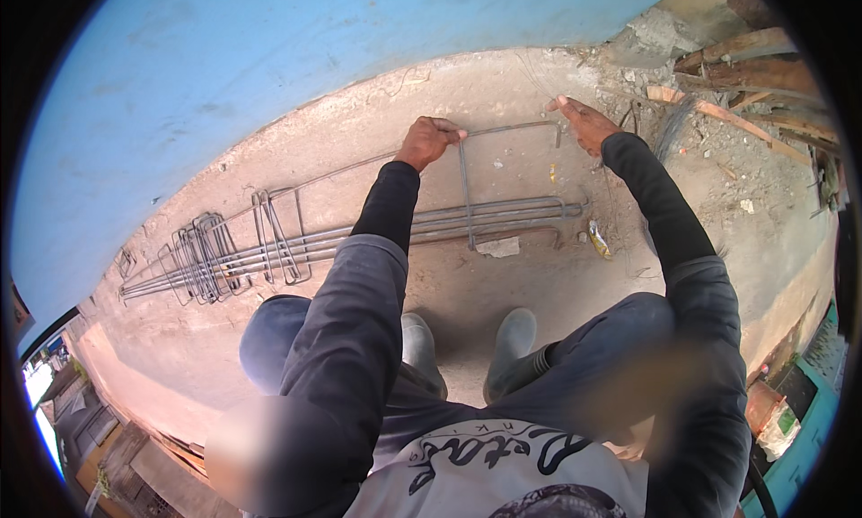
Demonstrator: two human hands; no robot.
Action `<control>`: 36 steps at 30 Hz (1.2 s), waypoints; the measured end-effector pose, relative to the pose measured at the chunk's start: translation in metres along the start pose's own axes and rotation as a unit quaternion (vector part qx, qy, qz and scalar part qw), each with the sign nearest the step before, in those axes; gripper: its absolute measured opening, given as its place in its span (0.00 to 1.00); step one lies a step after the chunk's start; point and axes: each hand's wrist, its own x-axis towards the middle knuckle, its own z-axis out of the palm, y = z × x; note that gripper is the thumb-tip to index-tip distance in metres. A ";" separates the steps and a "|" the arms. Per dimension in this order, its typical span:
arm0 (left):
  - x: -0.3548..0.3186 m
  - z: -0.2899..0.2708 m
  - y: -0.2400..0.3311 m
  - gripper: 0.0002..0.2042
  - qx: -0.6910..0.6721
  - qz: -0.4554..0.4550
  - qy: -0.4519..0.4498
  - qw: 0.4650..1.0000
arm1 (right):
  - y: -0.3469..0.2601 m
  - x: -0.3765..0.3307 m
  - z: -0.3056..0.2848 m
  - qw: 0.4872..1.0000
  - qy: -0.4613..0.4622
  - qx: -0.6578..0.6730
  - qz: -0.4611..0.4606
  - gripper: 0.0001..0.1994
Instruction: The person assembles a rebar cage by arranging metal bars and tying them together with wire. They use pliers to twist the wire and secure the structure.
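Over dusty ground [593,289], our left hand [427,143] pinches the likely stiff rod [512,127], sensibly beside a crossbar [466,190]; right fingers [577,116] unclear.

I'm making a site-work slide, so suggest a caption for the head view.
Left hand on a long steel rod, right hand beside its hooked end.

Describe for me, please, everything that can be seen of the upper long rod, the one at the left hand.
The upper rod is long, slim and grey, seemingly metal, with its right end bent sharply toward the person. It slants down to the left across the picture, beyond the bundle of rods. The left hand grips it near the bent end, where a thin crosswise bar meets it. Its left end is lost near bent loops; contact there is unclear.
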 end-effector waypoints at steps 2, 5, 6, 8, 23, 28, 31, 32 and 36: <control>0.000 0.000 -0.001 0.16 0.000 0.005 0.002 1.000 | -0.016 -0.021 0.019 0.991 -0.106 0.062 0.048 0.29; 0.005 0.003 -0.001 0.16 -0.007 0.023 -0.007 1.000 | -0.013 -0.036 0.052 0.982 -0.174 0.072 0.013 0.26; 0.004 0.001 -0.003 0.16 -0.009 0.027 -0.008 1.000 | -0.018 -0.044 0.063 0.976 -0.194 0.089 0.034 0.25; 0.005 0.002 -0.003 0.16 -0.013 0.018 -0.005 1.000 | -0.022 -0.054 0.076 0.965 -0.219 0.133 0.063 0.24; 0.011 0.014 0.011 0.15 0.027 -0.026 0.006 0.999 | -0.025 -0.036 0.088 0.973 -0.084 0.214 0.018 0.14; -0.011 0.000 -0.034 0.12 0.029 -0.010 0.081 0.996 | 0.001 -0.027 0.149 0.971 -0.165 0.055 0.162 0.08; 0.052 0.021 0.082 0.14 0.128 0.100 0.056 0.985 | 0.194 0.068 0.033 0.936 -0.192 0.209 0.206 0.09; 0.015 0.008 -0.007 0.18 0.124 -0.060 0.058 0.989 | 0.131 0.062 0.151 0.934 -0.175 0.221 0.218 0.09; -0.010 0.014 -0.010 0.16 0.068 -0.054 0.054 0.995 | 0.042 0.046 0.175 0.955 -0.027 0.234 0.183 0.11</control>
